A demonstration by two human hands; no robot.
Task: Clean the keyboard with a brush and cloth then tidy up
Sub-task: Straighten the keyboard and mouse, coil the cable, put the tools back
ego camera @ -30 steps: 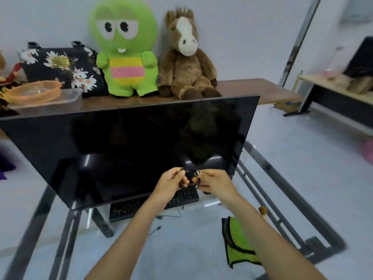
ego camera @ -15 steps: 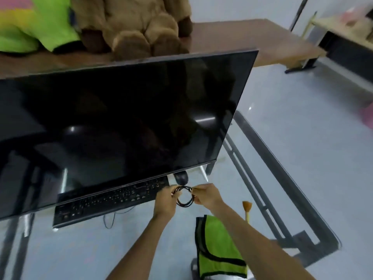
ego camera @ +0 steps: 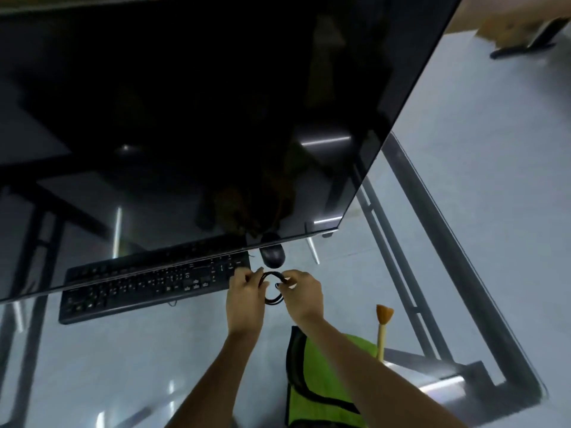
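A black keyboard [ego camera: 148,285] lies on the glass table, partly under the monitor's lower edge. Just right of it, my left hand [ego camera: 245,299] and my right hand [ego camera: 301,295] both pinch a small coil of black cable [ego camera: 273,288] held between them above the glass. A green cloth with black trim [ego camera: 321,384] lies near the front edge, partly under my right forearm. A brush with a pale wooden handle and orange bristles [ego camera: 383,327] lies to the right of the cloth.
A large dark monitor [ego camera: 197,112] fills the upper view. A black mouse [ego camera: 272,254] sits just behind my hands, below the monitor's edge. The glass table's [ego camera: 92,366] metal frame [ego camera: 432,273] runs along the right side.
The view has tilted down and closer to the table. My hands, still holding the cable coil, have come down from in front of the monitor to beside the keyboard's right end.
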